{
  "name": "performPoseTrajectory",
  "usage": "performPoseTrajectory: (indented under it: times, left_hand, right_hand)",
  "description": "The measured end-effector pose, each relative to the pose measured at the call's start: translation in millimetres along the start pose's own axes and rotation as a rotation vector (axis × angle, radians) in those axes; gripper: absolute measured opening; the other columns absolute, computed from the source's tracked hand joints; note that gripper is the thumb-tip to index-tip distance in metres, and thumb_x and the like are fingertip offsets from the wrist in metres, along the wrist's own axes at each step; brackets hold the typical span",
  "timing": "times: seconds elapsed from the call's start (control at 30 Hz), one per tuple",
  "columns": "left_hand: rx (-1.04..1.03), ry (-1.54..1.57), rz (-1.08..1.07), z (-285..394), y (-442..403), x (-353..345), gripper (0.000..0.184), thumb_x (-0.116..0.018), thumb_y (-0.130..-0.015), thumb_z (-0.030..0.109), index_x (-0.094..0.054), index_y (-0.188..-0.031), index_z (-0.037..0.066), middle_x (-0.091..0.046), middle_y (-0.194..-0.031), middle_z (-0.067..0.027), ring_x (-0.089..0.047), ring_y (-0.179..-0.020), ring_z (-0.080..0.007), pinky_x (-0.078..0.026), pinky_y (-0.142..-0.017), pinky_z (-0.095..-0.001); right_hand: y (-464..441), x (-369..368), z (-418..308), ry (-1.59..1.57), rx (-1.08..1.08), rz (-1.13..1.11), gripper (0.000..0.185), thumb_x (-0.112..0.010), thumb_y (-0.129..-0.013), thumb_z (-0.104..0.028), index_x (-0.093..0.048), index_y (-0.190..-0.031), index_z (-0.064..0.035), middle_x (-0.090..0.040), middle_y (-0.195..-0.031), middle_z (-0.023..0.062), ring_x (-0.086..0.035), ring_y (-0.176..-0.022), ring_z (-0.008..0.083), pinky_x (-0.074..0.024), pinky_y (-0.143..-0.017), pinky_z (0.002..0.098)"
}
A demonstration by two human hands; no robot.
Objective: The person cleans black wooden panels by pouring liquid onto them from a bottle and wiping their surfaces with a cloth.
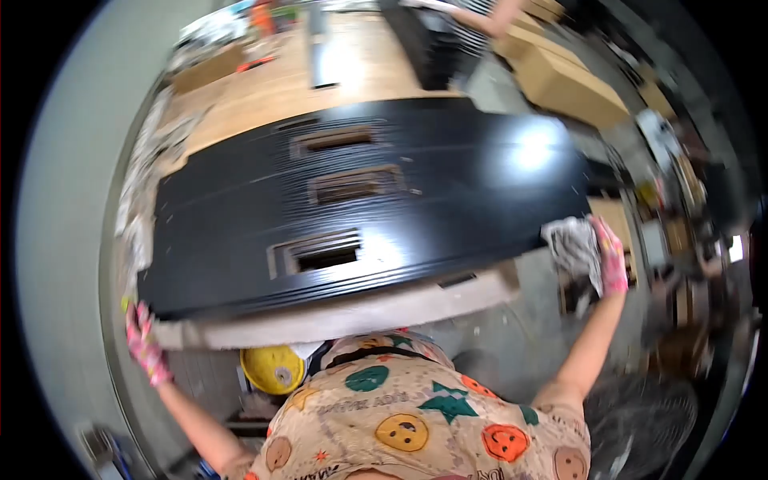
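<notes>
A large black panel (472,192) with several rectangular cutouts lies flat in front of me, its surface glossy and ridged near the openings. At its near left corner is my left hand (147,348) in a pink patterned glove, fingers closed about the corner; blur softens the grip. My right hand (612,260), gloved the same way, is closed on a crumpled grey-white rag (574,246) beside the panel's right end. Part of the rag touches or overlaps the panel's edge. A pale board edge (344,318) shows beneath the panel's near side.
Beyond the panel is a wooden tabletop (256,108) with a dark strip (323,60) on it. Another person's arm (488,18) reaches in near black pieces at the far side. Cardboard boxes (560,76) stand at right. A yellow round container (273,370) sits below the near edge.
</notes>
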State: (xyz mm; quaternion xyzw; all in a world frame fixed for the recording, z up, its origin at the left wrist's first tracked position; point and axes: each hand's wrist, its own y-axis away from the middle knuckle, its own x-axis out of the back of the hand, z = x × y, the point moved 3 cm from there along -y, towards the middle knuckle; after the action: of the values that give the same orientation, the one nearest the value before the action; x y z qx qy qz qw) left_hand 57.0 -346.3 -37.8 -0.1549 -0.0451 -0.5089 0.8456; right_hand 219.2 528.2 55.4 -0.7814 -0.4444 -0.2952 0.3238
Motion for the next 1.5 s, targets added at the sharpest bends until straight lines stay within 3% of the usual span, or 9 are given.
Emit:
performPoseTrajectory:
  times: [0.07,0.23,0.5,0.57,0.63,0.83,1.0,1.07,1.5]
  left_hand:
    - [0.129,-0.103,-0.05,-22,-21,16,0.044,-0.056,-0.095,0.019,-0.05,-0.133,-0.003,-0.056,-0.129,-0.0126,-0.055,-0.115,-0.02,-0.043,-0.098,-0.0325]
    - [0.088,-0.19,-0.014,9,-13,-2,0.042,-0.061,-0.093,0.025,-0.059,-0.125,0.0,-0.059,-0.124,-0.0074,-0.056,-0.108,-0.0161,-0.044,-0.091,-0.0271]
    - [0.224,-0.055,0.169,13,-4,-16,0.038,-0.068,-0.087,0.034,-0.066,-0.119,0.013,-0.057,-0.085,0.0084,-0.037,-0.06,-0.003,-0.036,-0.056,-0.0188]
    - [0.252,-0.065,0.166,2,-14,-7,0.037,-0.068,-0.087,0.035,-0.067,-0.117,0.012,-0.052,-0.079,0.0084,-0.037,-0.059,-0.0031,-0.035,-0.054,-0.019]
    - [0.274,-0.087,0.186,3,-11,-12,0.035,-0.067,-0.088,0.035,-0.067,-0.114,0.011,-0.037,-0.068,0.0085,-0.033,-0.055,-0.0029,-0.033,-0.051,-0.0195]
    - [0.159,-0.137,0.032,5,-16,-4,0.042,-0.058,-0.093,0.031,-0.06,-0.127,0.006,-0.06,-0.126,-0.0053,-0.055,-0.107,-0.0129,-0.043,-0.087,-0.0267]
    - [0.176,-0.064,0.084,-1,-13,3,0.041,-0.057,-0.094,0.025,-0.058,-0.127,0.0,-0.059,-0.128,-0.0078,-0.055,-0.112,-0.0154,-0.04,-0.099,-0.0297]
    - [0.132,-0.267,0.015,7,-4,1,0.04,-0.057,-0.095,0.022,-0.058,-0.126,-0.002,-0.06,-0.125,-0.0093,-0.056,-0.112,-0.0156,-0.041,-0.098,-0.0294]
    - [-0.193,-0.136,0.218,6,6,6,0.039,-0.053,-0.093,0.022,-0.06,-0.121,-0.004,-0.062,-0.119,-0.0134,-0.059,-0.106,-0.021,-0.046,-0.094,-0.0337]
  right_hand:
    - [10,11,59,-0.138,-0.479,0.197,0.042,-0.052,-0.097,-0.025,-0.054,-0.127,0.0032,-0.058,-0.126,0.0146,-0.051,-0.12,0.0195,-0.036,-0.102,0.0286]
    - [-6,9,68,0.334,-0.595,0.151,0.06,-0.05,-0.094,-0.043,-0.041,-0.141,-0.0066,-0.053,-0.133,0.0212,-0.047,-0.126,0.0361,-0.0356,-0.105,0.0372]
    - [65,-106,-42,0.089,-0.031,0.637,0.025,-0.059,-0.091,-0.022,-0.058,-0.102,-0.0001,-0.063,-0.092,0.0152,-0.06,-0.084,0.0284,-0.0474,-0.08,0.0361]
    - [106,-176,-71,-0.054,-0.231,0.319,0.022,-0.061,-0.088,-0.022,-0.059,-0.099,-0.0027,-0.062,-0.09,0.0134,-0.062,-0.081,0.0249,-0.0498,-0.072,0.0371]
    - [134,-240,-103,-0.275,0.185,0.052,0.023,-0.066,-0.084,-0.019,-0.06,-0.099,-0.0035,-0.063,-0.093,0.0148,-0.063,-0.082,0.0284,-0.0518,-0.076,0.0381]
    - [72,-196,-104,-0.57,0.535,-0.475,0.024,-0.067,-0.082,-0.011,-0.061,-0.105,-0.0051,-0.065,-0.102,0.0092,-0.064,-0.082,0.0271,-0.054,-0.069,0.032]
    - [-31,-18,-21,0.381,-0.058,0.572,0.029,-0.048,-0.096,-0.026,-0.065,-0.103,-0.0041,-0.066,-0.097,0.0163,-0.061,-0.091,0.0349,-0.0476,-0.082,0.0424]
    - [-51,-20,58,0.742,-0.267,0.219,0.033,-0.047,-0.096,-0.031,-0.064,-0.104,-0.0038,-0.065,-0.103,0.0186,-0.057,-0.099,0.0396,-0.0435,-0.089,0.0469]
    - [-21,-21,50,0.351,-0.434,0.61,0.034,-0.053,-0.092,-0.037,-0.067,-0.099,-0.0071,-0.066,-0.103,0.0175,-0.061,-0.1,0.0356,-0.0454,-0.086,0.0445]
